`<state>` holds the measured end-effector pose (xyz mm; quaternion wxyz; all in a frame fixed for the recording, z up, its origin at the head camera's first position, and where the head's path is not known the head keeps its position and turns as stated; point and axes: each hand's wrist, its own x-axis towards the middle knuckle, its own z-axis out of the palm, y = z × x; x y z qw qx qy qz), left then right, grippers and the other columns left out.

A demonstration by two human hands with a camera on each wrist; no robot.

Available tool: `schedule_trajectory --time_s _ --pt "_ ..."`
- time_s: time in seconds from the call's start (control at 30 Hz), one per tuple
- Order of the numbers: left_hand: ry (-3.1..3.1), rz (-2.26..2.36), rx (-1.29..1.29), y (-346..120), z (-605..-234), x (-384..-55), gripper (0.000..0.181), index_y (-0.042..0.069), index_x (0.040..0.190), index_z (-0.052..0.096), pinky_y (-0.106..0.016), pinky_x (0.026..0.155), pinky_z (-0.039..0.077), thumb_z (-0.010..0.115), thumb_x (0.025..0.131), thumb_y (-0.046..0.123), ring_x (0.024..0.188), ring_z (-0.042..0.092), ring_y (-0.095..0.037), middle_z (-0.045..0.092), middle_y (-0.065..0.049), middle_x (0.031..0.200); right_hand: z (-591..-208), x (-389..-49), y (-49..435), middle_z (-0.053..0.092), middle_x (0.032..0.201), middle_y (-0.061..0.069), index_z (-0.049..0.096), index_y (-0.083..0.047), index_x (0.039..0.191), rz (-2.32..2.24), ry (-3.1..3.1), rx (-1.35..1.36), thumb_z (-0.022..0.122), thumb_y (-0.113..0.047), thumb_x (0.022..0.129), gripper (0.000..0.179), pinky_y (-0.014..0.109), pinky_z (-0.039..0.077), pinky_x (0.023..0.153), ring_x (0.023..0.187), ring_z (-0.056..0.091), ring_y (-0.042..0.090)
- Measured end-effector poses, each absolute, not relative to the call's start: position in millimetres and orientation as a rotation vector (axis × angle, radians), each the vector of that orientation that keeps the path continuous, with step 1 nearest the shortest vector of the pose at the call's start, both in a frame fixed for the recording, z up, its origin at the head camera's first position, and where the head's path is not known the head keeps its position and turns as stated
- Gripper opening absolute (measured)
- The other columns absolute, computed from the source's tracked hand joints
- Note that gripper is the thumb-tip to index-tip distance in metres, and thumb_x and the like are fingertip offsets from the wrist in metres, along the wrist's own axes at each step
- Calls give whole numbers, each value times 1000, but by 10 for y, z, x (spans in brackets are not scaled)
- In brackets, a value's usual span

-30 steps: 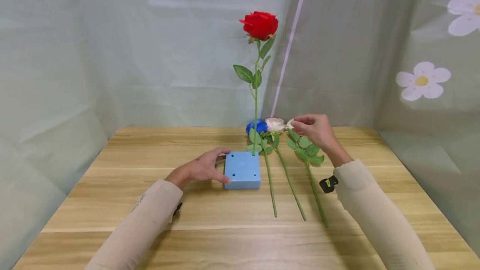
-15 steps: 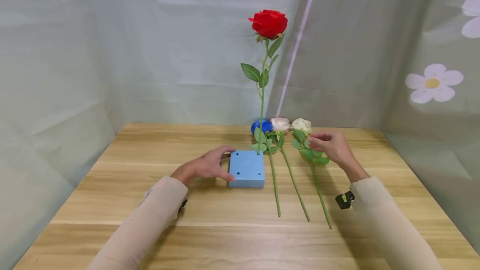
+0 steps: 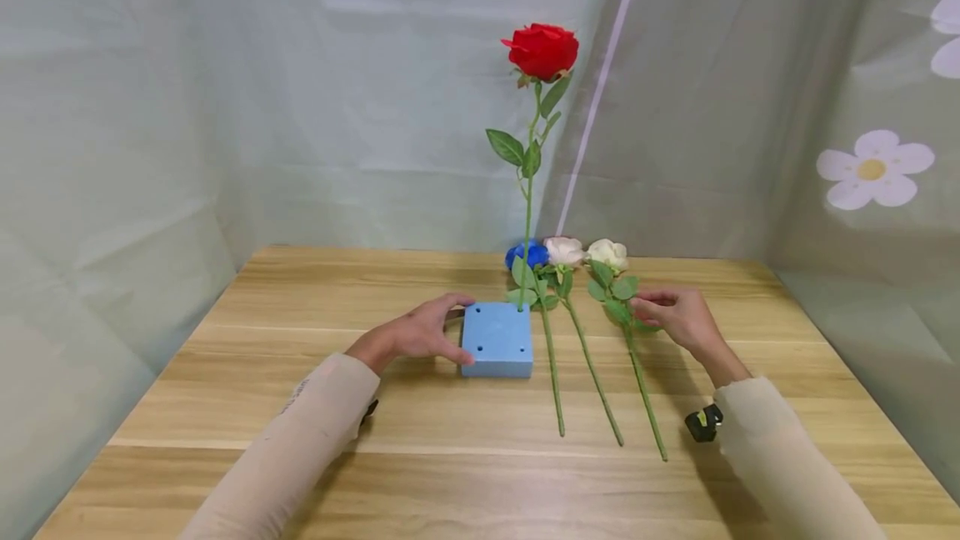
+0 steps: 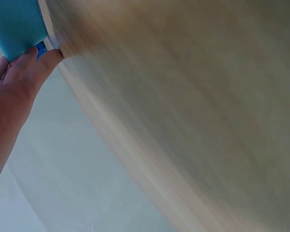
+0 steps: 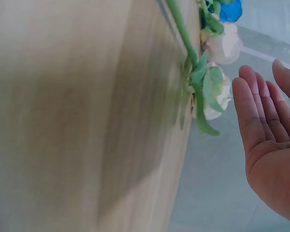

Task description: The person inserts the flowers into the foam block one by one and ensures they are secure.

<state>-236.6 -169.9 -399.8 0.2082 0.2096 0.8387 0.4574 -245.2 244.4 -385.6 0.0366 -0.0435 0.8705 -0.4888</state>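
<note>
My left hand holds the left side of a light blue square block, thumb at its near corner and fingers at its far one. Small holes show in the block's top. A red rose stands upright, its stem in the far right hole. Over the leaves of a cream-white rose lying on the table hovers my right hand, thumb and fingertips right by the leaves. In the right wrist view that hand's fingers are loosely extended, with nothing held between them.
A blue rose and a pale pink rose lie beside the cream-white one, stems pointing toward me. The wooden table ends at a grey-green curtain behind and at both sides.
My right hand has moved from the cream-white rose's bloom down toward its leaves, nearer to me, uncovering the bloom. My left hand keeps its place on the block. The head view has shifted slightly.
</note>
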Motion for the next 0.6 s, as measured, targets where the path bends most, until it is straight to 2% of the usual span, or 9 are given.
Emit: schedule_trajectory --time_s 0.27,0.43,0.6 --pt "2352 1248 568 -1692 -4006 -2379 102 1 153 30 -50 117 27 91 75 23 146 29 -36 33 -15 157 -3952 -2415 2501 71 109 21 63 12 120 -1512 2655 -84 67 -23 98 42 32 58 81 94 73 27" --pt "2351 1261 570 -1688 -4004 -2366 101 0 153 30 -50 117 27 91 74 22 145 30 -36 33 -16 157 -4009 -2413 2524 71 108 22 62 13 121 -1528 2645 -86 65 -21 99 41 31 58 80 93 73 25" --pt "2369 1243 570 -1700 -4011 -2357 101 1 153 30 -50 117 27 91 74 23 145 30 -36 33 -15 157 -4067 -2409 2523 73 100 17 64 12 117 -1501 2644 -43 67 -21 98 39 28 59 74 87 73 22"
